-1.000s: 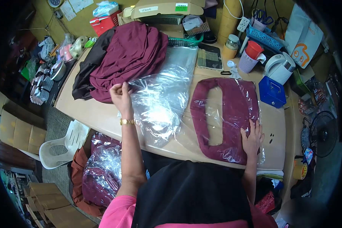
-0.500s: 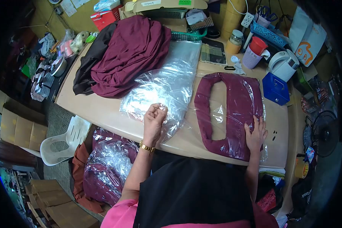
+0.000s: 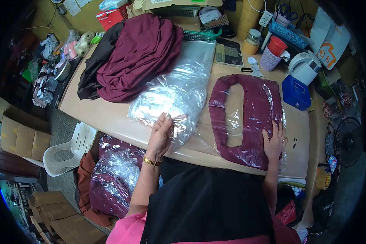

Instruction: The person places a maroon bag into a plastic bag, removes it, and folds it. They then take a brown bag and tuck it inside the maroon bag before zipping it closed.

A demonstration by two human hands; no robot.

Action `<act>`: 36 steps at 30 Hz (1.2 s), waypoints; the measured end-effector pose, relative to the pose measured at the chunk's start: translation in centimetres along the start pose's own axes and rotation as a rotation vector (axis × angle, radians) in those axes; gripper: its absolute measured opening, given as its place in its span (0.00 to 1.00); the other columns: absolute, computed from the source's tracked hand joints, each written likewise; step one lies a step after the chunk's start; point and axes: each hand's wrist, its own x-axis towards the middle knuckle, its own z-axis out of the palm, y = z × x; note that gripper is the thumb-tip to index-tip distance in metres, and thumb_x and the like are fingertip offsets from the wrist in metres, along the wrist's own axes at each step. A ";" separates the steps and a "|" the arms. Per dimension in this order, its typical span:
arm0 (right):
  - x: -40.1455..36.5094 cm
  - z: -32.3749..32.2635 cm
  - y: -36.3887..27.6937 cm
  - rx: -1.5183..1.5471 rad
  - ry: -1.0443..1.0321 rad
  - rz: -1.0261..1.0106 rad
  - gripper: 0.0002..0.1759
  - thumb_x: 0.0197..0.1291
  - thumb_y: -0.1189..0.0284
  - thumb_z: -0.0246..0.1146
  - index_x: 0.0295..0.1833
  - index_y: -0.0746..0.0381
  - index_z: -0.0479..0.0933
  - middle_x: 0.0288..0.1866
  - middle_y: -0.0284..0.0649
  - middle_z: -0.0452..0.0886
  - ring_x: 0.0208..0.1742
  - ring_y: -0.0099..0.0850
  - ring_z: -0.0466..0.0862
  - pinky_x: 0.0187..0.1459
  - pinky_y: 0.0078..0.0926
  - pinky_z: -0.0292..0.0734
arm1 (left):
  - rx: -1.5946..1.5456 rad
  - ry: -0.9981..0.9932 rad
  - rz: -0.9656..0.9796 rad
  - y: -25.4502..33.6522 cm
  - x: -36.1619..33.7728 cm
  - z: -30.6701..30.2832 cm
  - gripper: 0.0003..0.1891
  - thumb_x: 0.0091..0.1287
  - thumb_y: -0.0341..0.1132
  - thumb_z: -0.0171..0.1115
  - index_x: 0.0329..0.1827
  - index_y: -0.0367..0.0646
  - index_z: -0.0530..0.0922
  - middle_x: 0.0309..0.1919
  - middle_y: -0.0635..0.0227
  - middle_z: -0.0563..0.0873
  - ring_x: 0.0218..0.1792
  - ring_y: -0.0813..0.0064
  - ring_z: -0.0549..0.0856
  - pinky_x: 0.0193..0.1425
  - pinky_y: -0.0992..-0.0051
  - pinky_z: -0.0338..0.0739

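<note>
A folded maroon garment (image 3: pixel 260 105), shaped like a loop around a gap, lies inside a clear plastic bag on the table's right part. My right hand (image 3: pixel 275 142) rests on its right edge, fingers spread. My left hand (image 3: pixel 161 132) is closed in a pinch on clear plastic, beside the near edge of a stack of clear plastic bags (image 3: pixel 187 65). Glare hides where one plastic layer ends and another starts. Behind the stack, to the left, is a heap of maroon cloth (image 3: pixel 138 57) with dark cloth (image 3: pixel 97 69) beside it.
On the tan table (image 3: pixel 83 110) stand a blue box (image 3: pixel 296 92), a white kettle (image 3: pixel 304 68), a red cup (image 3: pixel 276 47) and a jar (image 3: pixel 252 40). A white chair (image 3: pixel 67 152) and a wrapped maroon bundle (image 3: pixel 114 175) are at the table's near left side.
My left hand has moved slightly down and left, still pinching, and its wrist has turned. My right hand stays flat on the bagged garment. The whole view has shifted slightly.
</note>
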 end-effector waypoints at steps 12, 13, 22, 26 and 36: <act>0.2 -0.8 -0.6 0.109 -0.077 0.029 0.32 0.69 0.50 0.57 0.75 0.50 0.65 0.79 0.48 0.59 0.81 0.48 0.54 0.75 0.64 0.44 | 0.658 0.192 0.084 5.6 3.0 -7.4 0.20 0.64 0.29 0.70 0.57 0.41 0.75 0.41 0.69 0.81 0.34 0.79 0.80 0.42 0.79 0.74; 0.4 -0.9 -0.4 0.106 -0.072 0.041 0.32 0.69 0.50 0.57 0.75 0.50 0.65 0.79 0.48 0.59 0.81 0.48 0.54 0.75 0.64 0.44 | 0.971 0.350 0.309 6.3 3.4 -8.0 0.20 0.63 0.28 0.70 0.57 0.40 0.75 0.44 0.65 0.81 0.39 0.75 0.80 0.46 0.75 0.74; -1.5 -3.8 -7.0 0.127 -0.066 -0.270 0.32 0.68 0.51 0.59 0.74 0.49 0.66 0.82 0.50 0.53 0.83 0.50 0.48 0.74 0.73 0.33 | 1.777 -0.223 0.719 1.9 2.6 5.8 0.34 0.69 0.51 0.60 0.76 0.52 0.65 0.78 0.54 0.60 0.80 0.48 0.54 0.79 0.41 0.43; -1.6 -3.2 -5.8 0.211 -0.296 -0.345 0.31 0.68 0.50 0.60 0.71 0.53 0.70 0.79 0.49 0.61 0.81 0.48 0.56 0.75 0.68 0.40 | 1.968 -0.158 0.313 -1.9 6.6 -0.3 0.35 0.72 0.58 0.51 0.80 0.55 0.60 0.80 0.56 0.58 0.80 0.49 0.52 0.76 0.32 0.40; 15.6 2.1 -8.9 0.077 -0.060 -0.265 0.32 0.71 0.43 0.49 0.72 0.47 0.71 0.80 0.43 0.60 0.83 0.44 0.51 0.72 0.73 0.40 | 2.032 0.019 0.228 -2.7 8.4 1.0 0.34 0.74 0.60 0.47 0.79 0.56 0.61 0.80 0.60 0.57 0.80 0.50 0.52 0.76 0.32 0.36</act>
